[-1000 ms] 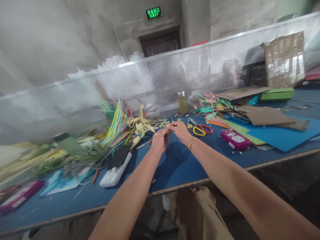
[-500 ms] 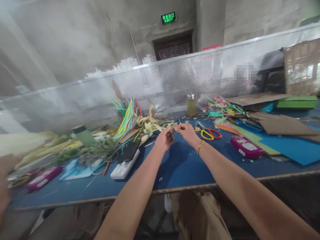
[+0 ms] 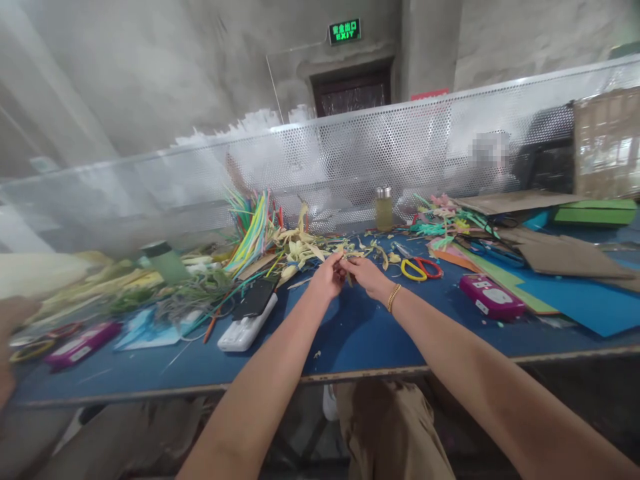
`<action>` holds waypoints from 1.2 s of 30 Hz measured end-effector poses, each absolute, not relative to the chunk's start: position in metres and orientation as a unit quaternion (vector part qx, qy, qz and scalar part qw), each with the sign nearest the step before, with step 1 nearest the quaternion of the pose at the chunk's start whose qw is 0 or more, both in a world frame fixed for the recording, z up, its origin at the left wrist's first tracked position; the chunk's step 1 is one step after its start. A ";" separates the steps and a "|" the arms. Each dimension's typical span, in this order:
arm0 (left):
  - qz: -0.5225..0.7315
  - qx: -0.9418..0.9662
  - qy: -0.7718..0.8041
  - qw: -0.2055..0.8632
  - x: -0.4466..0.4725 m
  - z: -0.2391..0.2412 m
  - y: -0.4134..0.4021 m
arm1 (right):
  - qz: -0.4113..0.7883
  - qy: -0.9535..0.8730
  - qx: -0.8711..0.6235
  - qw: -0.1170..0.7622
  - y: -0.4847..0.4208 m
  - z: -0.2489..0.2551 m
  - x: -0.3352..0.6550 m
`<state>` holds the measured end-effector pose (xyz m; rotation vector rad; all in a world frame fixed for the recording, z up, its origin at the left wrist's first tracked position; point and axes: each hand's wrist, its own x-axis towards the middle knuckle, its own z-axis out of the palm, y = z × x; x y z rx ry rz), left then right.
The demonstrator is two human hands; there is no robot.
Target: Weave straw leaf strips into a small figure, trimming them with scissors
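My left hand (image 3: pixel 329 277) and my right hand (image 3: pixel 369 275) meet over the middle of the blue table, fingertips pinched together. Between them is a pale yellow husk-like strip, mostly hidden by the fingers. Just behind the left hand lies a heap of pale yellow husk-like pieces (image 3: pixel 296 249), with scraps scattered further right. A pair of scissors with yellow and red handles (image 3: pixel 415 269) rests to the right of my right hand. On the left, a black phone (image 3: pixel 255 298) lies on a white device (image 3: pixel 247 328).
Colourful pipe cleaners (image 3: pixel 254 230) stand behind the heap. A lidded bottle (image 3: pixel 384 210) is near the perforated metal screen (image 3: pixel 350 157). Purple box (image 3: pixel 491 297), blue sheet (image 3: pixel 575 300) and cardboard (image 3: pixel 565 250) lie right. Another person's hand (image 3: pixel 15 327) shows at the far left.
My right hand has moved left and slightly down, closing the small gap to my left hand. Both hands keep their pinch. The view has shifted slightly.
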<state>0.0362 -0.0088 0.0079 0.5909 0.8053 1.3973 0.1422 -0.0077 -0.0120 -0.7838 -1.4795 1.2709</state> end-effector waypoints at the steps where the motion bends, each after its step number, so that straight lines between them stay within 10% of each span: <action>1: 0.619 0.263 0.352 0.651 0.037 0.008 -0.008 | 0.496 -0.629 -0.331 0.499 -0.008 -0.012 0.141; 10: 0.717 0.214 0.362 0.557 0.039 0.008 0.001 | 0.079 -0.747 -0.442 0.491 -0.022 -0.009 0.138; 20: 0.651 0.293 0.346 0.608 0.031 0.011 -0.006 | 0.621 -0.544 -0.297 0.480 -0.011 -0.008 0.138; 36: 0.649 0.330 0.435 0.530 0.033 0.000 0.000 | 0.505 -0.517 -0.386 0.573 0.003 0.002 0.163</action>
